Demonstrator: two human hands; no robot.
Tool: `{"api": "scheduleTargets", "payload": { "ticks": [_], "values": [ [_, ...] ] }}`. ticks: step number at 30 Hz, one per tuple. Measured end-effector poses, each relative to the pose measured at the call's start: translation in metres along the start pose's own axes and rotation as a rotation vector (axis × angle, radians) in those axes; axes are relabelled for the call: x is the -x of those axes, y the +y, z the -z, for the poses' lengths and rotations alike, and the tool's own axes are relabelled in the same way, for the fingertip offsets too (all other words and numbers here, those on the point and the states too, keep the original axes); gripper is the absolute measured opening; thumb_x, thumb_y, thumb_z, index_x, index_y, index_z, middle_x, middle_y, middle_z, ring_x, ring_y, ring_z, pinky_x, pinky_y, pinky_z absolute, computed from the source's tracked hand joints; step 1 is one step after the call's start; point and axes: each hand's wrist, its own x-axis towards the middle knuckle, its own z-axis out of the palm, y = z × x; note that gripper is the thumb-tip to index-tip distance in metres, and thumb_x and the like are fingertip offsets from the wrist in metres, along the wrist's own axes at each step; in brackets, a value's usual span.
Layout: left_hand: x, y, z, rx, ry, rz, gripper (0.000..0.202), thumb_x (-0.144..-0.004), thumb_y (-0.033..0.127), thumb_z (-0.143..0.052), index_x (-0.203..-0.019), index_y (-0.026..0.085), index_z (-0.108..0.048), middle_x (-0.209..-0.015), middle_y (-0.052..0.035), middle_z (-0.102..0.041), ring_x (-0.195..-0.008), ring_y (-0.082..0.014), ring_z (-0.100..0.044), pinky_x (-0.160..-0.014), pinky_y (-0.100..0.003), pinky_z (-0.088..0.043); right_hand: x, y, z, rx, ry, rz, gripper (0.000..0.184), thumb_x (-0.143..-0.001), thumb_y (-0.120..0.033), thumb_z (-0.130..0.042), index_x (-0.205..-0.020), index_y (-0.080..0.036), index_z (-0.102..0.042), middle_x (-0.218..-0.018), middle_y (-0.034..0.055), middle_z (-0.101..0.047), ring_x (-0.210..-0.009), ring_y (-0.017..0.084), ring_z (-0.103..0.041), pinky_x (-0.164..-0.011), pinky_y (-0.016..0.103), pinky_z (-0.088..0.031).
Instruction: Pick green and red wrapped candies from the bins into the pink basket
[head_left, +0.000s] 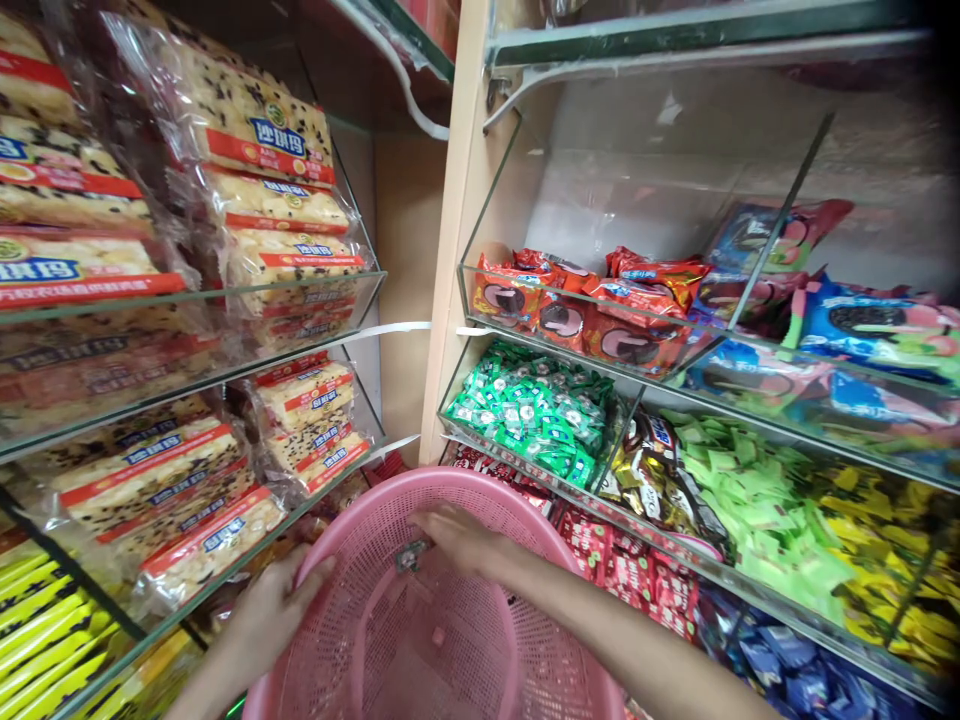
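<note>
A round pink plastic basket (517,510) with a perforated wall fills the bottom centre. My left hand (274,605) grips its near-left rim, fingers curled over the edge. My right hand (461,540) reaches inside against the far wall, fingers closed around a small silvery wrapped piece (411,555). Another small pink piece (437,634) lies on the basket's floor.
Glass shelf bins surround the basket. Left shelves hold stacked bags of puffed rice cakes (262,140). On the right are red snack packs (570,310), green candies (536,410), gold-wrapped candies (652,480), light green and yellow candies (757,500), blue cookie packs (862,320).
</note>
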Motion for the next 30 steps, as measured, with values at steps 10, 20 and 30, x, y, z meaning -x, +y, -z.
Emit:
{"api": "scheduleTargets", "payload": {
  "ticks": [10, 20, 30],
  "values": [
    [0.0, -0.002, -0.001, -0.018, 0.006, -0.002, 0.048, -0.073, 0.062, -0.043, -0.074, 0.017, -0.059, -0.071, -0.0031, -0.067, -0.067, -0.0193, -0.06, -0.063, -0.024, -0.046, 0.024, -0.016, 0.121, 0.029, 0.357, -0.06, 0.019, -0.083, -0.024, -0.052, -0.101, -0.02, -0.056, -0.081, 0.0014, -0.059, -0.078, 0.014, -0.05, -0.072, 0.027, -0.035],
    [0.001, -0.002, -0.002, 0.038, 0.017, -0.017, 0.046, -0.072, 0.059, -0.047, -0.082, 0.017, -0.063, -0.077, -0.0036, -0.069, -0.072, -0.0198, -0.062, -0.068, -0.025, -0.048, 0.013, 0.007, 0.13, 0.292, 0.409, -0.319, 0.016, -0.085, -0.026, -0.048, -0.079, -0.017, -0.061, -0.08, 0.0065, -0.058, -0.08, 0.019, -0.049, -0.073, 0.03, -0.034],
    [0.005, 0.0, -0.002, -0.004, 0.021, 0.002, 0.044, -0.074, 0.057, -0.044, -0.076, 0.016, -0.062, -0.072, -0.0026, -0.067, -0.071, -0.0198, -0.061, -0.068, -0.025, -0.047, 0.028, -0.015, 0.059, 0.132, 0.208, 0.029, 0.022, -0.089, -0.025, -0.042, -0.08, -0.018, -0.061, -0.081, 0.0038, -0.059, -0.08, 0.016, -0.05, -0.075, 0.028, -0.037]
  ]
}}
